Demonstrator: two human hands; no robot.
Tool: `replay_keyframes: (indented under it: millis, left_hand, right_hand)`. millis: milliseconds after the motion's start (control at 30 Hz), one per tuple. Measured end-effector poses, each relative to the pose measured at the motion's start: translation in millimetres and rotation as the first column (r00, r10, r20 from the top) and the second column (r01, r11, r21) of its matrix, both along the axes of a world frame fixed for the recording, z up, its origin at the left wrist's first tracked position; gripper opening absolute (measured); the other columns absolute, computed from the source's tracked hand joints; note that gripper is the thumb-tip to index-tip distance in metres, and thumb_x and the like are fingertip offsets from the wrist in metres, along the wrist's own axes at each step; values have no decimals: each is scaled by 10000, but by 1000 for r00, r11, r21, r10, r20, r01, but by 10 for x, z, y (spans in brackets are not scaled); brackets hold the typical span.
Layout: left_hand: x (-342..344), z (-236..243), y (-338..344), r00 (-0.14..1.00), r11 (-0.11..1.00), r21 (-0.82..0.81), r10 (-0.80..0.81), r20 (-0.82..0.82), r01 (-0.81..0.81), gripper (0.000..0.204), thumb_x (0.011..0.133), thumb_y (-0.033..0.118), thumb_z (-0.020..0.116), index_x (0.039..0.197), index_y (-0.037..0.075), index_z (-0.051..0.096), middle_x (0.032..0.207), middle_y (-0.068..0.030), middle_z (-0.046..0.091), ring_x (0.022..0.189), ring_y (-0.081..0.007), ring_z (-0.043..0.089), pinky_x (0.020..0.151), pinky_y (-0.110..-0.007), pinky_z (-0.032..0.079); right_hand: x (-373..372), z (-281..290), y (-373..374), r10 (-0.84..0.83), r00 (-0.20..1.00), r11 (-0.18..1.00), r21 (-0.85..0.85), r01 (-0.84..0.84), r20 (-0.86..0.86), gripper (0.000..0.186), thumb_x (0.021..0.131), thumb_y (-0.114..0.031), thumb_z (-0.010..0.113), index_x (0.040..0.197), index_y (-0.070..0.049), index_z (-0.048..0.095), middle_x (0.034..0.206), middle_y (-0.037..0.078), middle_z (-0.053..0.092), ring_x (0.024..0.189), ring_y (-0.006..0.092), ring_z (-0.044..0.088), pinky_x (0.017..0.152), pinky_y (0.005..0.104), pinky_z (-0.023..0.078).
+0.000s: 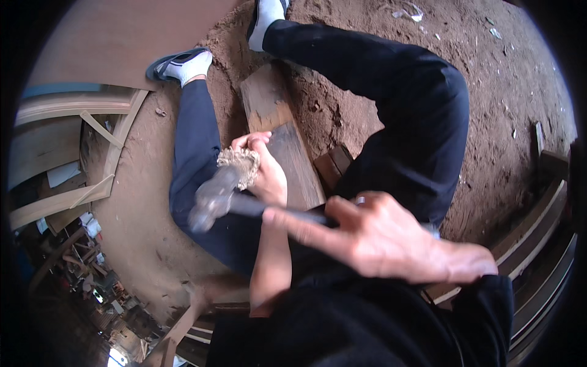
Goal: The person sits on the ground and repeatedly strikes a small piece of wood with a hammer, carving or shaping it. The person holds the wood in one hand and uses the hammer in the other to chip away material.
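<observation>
My right hand [382, 238] is closed around the dark handle of a hammer [211, 202]. The metal head points to the left and is smeared by motion. My left hand [269, 174] closes on a pale, frayed fibrous bundle [243, 164]. Its exact kind does not show. The hammer head overlaps the bundle's near edge in the view, and I cannot tell whether they touch. Below my left hand, a worn wooden plank [293, 156] runs between my legs. My left forearm passes behind the hammer handle.
A brown block [333, 164] lies beside the plank on the dirt ground [495, 116]. Wooden frames [116, 147] stand at the left, with cluttered scraps [98, 269] below them. Stacked timber [538, 226] is at the right. My bent legs flank the plank.
</observation>
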State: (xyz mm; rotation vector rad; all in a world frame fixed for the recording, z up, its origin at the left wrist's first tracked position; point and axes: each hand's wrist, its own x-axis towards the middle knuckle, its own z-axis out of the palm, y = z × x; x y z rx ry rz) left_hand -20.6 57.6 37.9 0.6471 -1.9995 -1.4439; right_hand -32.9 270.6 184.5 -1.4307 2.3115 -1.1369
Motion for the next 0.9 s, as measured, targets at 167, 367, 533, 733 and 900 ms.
replay_keyframes:
  millis: [167,367,533,733,900]
  left_hand:
    - [-47,29,-24,999,1000,11,-23,41,23,66,1018,13,532,953,13,548,917,-115,671,899,-194,663,908,-335,523]
    - [-74,-3,-5,999,1000,-15,-11,40,11,123,999,41,478,908,13,554,923,-137,682,932,-235,684,956,-380,488]
    - [-36,-52,-30,999,1000,17,-23,31,22,101,1013,44,502,929,11,549,932,-138,684,935,-224,676,950,-367,500]
    - [61,-40,-10,999,999,12,-46,29,46,45,1038,16,521,998,12,543,978,-136,679,946,-194,647,953,-347,511]
    - [9,-116,20,998,998,34,-52,-25,53,74,1035,38,500,969,14,524,981,-148,678,974,-210,653,965,-368,500]
  right_hand:
    - [94,-34,-101,-53,997,995,-82,58,60,751,829,-98,665,1553,-250,537,672,16,436,461,115,463,430,282,505]
    - [13,100,-22,15,1000,999,-36,-15,11,807,788,-88,676,1563,-257,526,673,10,436,510,92,481,444,261,498]
    - [-100,-105,-48,34,989,967,245,-68,142,828,842,-81,611,1628,-246,410,685,33,501,498,130,513,450,304,495]
    - [101,111,-102,69,998,990,-120,-69,-10,735,784,-155,705,1507,-243,601,651,-25,415,495,79,464,452,246,496]
    - [64,-26,-76,50,998,987,153,-55,35,823,828,-122,646,1619,-209,435,687,19,473,500,115,497,452,284,499]
